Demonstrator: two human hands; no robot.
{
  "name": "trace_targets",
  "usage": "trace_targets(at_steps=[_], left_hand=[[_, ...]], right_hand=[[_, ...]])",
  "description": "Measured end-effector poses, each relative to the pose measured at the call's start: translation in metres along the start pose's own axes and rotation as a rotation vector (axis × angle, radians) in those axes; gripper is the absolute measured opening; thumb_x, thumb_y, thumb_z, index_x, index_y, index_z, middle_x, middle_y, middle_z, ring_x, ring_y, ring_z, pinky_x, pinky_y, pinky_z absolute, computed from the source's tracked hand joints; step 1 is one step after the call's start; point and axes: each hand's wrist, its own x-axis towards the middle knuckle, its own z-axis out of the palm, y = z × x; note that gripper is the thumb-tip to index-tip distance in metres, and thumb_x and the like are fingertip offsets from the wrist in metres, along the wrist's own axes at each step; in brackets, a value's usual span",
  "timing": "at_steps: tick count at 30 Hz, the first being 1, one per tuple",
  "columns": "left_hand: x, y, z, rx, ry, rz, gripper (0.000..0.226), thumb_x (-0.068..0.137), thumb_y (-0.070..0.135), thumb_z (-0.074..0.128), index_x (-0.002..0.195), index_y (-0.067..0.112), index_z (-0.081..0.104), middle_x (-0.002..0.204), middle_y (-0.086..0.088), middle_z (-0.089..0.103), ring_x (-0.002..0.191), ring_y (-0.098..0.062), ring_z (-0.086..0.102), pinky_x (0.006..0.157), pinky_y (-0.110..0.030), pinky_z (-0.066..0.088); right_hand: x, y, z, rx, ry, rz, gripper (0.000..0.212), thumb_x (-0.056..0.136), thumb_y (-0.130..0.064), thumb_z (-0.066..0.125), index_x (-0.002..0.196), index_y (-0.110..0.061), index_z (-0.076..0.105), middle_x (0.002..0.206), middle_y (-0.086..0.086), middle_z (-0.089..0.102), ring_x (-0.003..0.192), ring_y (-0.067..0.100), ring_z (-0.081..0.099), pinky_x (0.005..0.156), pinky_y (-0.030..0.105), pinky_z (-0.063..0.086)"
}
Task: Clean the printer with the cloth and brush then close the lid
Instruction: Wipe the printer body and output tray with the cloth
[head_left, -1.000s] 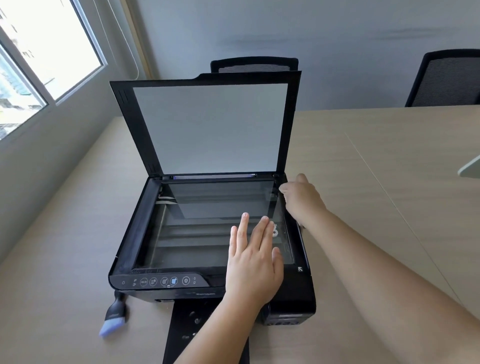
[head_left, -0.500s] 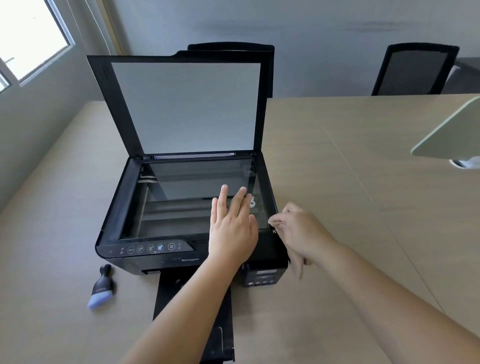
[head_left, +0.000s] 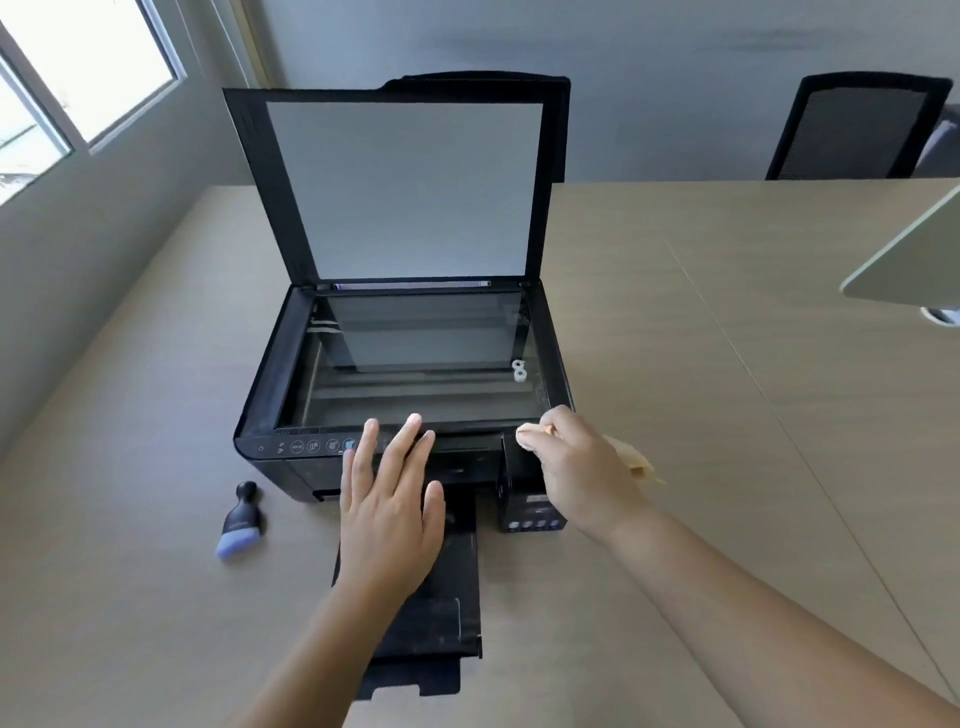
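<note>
From the head camera, the left hand (head_left: 389, 514) lies flat with its fingers (head_left: 404, 441) straight and slightly spread, the tips reaching the front edge of the printer (head_left: 270, 395), right of the control buttons; the palm hovers over the black output tray (head_left: 447, 618) that juts toward the worktop's (head_left: 727, 415) near edge. The right hand (head_left: 582, 467) has its fingers curled round a pale yellow cloth (head_left: 636, 460), pinching a wad of it against the printer's front right corner, with a loose tail sticking out behind the hand (how much cloth is bunched inside the grip is hard to tell). The lid (head_left: 405, 182) stands open, tilted back, leaving the scanner glass (head_left: 415, 364) bare beyond both hands. The brush (head_left: 238, 522), black-handled with bluish bristles, lies on the worktop just left of the printer's front left corner, well apart from either hand.
</note>
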Motion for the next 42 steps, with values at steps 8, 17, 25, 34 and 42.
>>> trace_targets(at_steps=[8, 17, 25, 34, 42], left_hand=[[-0.071, -0.033, 0.004, -0.073, -0.120, -0.139, 0.049, 0.091, 0.033, 0.040, 0.136, 0.017, 0.053, 0.150, 0.005, 0.041, 0.146, -0.028, 0.019, 0.112, -0.055, 0.029], [-0.085, -0.058, 0.011, -0.111, -0.174, -0.272, 0.055, 0.090, 0.038, 0.035, 0.140, 0.018, 0.047, 0.152, 0.007, 0.038, 0.147, -0.025, 0.016, 0.116, -0.050, 0.025], [-0.092, -0.079, 0.010, -0.162, -0.249, -0.305, 0.065, 0.087, 0.047, 0.026, 0.146, 0.021, 0.039, 0.153, 0.007, 0.036, 0.146, -0.022, 0.019, 0.118, -0.041, 0.021], [-0.087, -0.092, 0.003, -0.721, -0.456, -0.563, 0.049, 0.098, 0.028, 0.046, 0.145, 0.028, 0.031, 0.140, 0.011, 0.039, 0.125, -0.012, 0.049, 0.103, -0.029, 0.039], [-0.085, -0.130, -0.004, -0.952, -0.547, -0.817, 0.045, 0.100, 0.022, 0.044, 0.143, 0.030, 0.033, 0.133, 0.006, 0.049, 0.104, -0.015, 0.064, 0.096, -0.040, 0.049]], right_hand=[[-0.055, 0.018, 0.015, -0.162, 0.089, -0.313, 0.038, 0.071, 0.005, 0.061, 0.096, -0.022, 0.068, 0.086, -0.001, 0.060, 0.061, 0.022, 0.051, 0.045, 0.029, 0.040], [-0.003, -0.033, 0.030, -0.032, 0.093, 0.036, 0.028, 0.083, 0.004, 0.043, 0.079, -0.023, 0.039, 0.091, -0.006, 0.035, 0.079, 0.022, 0.038, 0.057, 0.032, 0.041], [0.010, -0.042, 0.034, -0.052, -0.001, 0.153, 0.016, 0.087, -0.006, 0.042, 0.080, -0.020, 0.040, 0.088, -0.005, 0.035, 0.078, 0.024, 0.044, 0.063, 0.035, 0.049], [0.021, -0.077, 0.048, -0.034, -0.033, 0.043, 0.023, 0.091, -0.003, 0.047, 0.094, -0.018, 0.064, 0.097, -0.001, 0.050, 0.083, 0.024, 0.051, 0.063, 0.033, 0.047], [0.065, -0.139, 0.072, 0.105, -0.012, 0.249, 0.031, 0.092, -0.008, 0.047, 0.114, -0.019, 0.066, 0.115, 0.005, 0.052, 0.103, 0.023, 0.052, 0.075, 0.020, 0.032]])
